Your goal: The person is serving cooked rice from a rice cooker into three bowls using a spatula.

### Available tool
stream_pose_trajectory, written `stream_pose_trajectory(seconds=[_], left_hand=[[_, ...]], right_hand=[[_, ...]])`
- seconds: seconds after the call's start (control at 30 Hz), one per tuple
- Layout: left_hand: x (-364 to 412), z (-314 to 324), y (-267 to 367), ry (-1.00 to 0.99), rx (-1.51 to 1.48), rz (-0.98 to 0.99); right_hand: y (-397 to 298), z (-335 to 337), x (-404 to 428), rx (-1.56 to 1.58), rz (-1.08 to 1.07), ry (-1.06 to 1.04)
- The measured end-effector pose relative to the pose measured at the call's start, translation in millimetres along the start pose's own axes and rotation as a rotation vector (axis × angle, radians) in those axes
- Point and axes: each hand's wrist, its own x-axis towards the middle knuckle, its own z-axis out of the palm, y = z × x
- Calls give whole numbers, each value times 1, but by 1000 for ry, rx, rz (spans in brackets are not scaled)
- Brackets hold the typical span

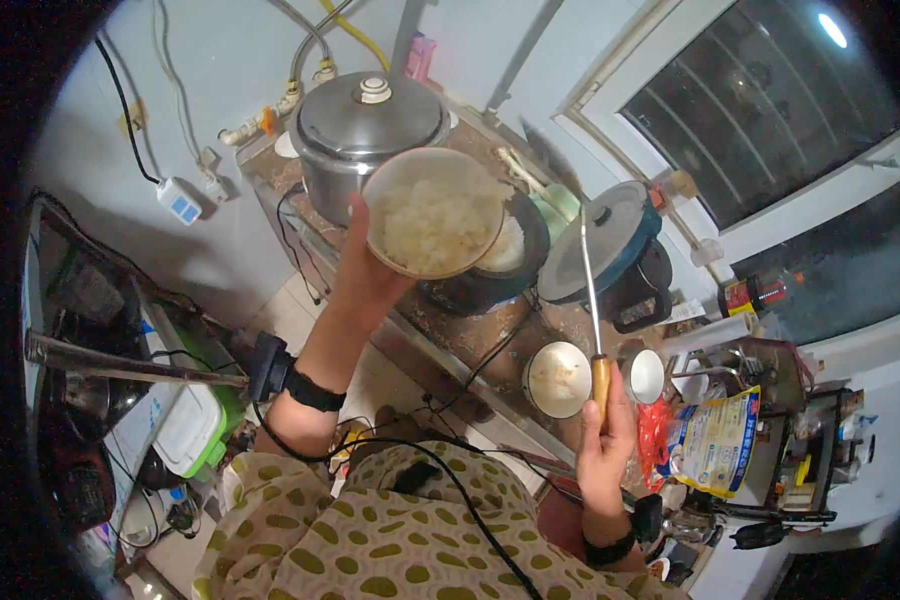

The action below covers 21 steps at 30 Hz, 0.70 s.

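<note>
My left hand (371,274) grips a bowl of cooked white rice (435,221), thumb at its rim, raised in front of the steel pot and dark wok. My right hand (607,442) is closed around the wooden handle (601,386) of a long metal-shafted cooking utensil (589,281); its far end is hard to make out. Under the rice bowl, a dark wok (465,292) is partly hidden, with something whitish (504,251) inside. Just left of the wooden handle stands a cream bowl (559,380) with brownish residue. A small white cup (646,376) is right of the handle.
A lidded steel pot (337,176) stands at the counter's back left. Right of the wok, a round lid (596,244) leans tilted. Cables (487,364) cross the counter (450,337). A printed food bag (716,442) and red plastic bag (652,439) lie at right.
</note>
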Motion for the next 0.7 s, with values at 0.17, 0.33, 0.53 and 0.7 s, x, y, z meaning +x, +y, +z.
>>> stream_pose_trajectory(seconds=[0.17, 0.33, 0.53, 0.7], left_hand=[[0, -7, -5, -4, -52, 2], [-1, -5, -8, -43, -159, -13], [3, -5, -10, -20, -125, 1], [4, -4, -11, 9, -140, -24]], right_hand=[[3, -13, -10, 363, 134, -30], [-1, -15, -20, 410, 313, -130], [4, -6, -29, 476, 270, -110], [10, -5, -32, 477, 269, -118]])
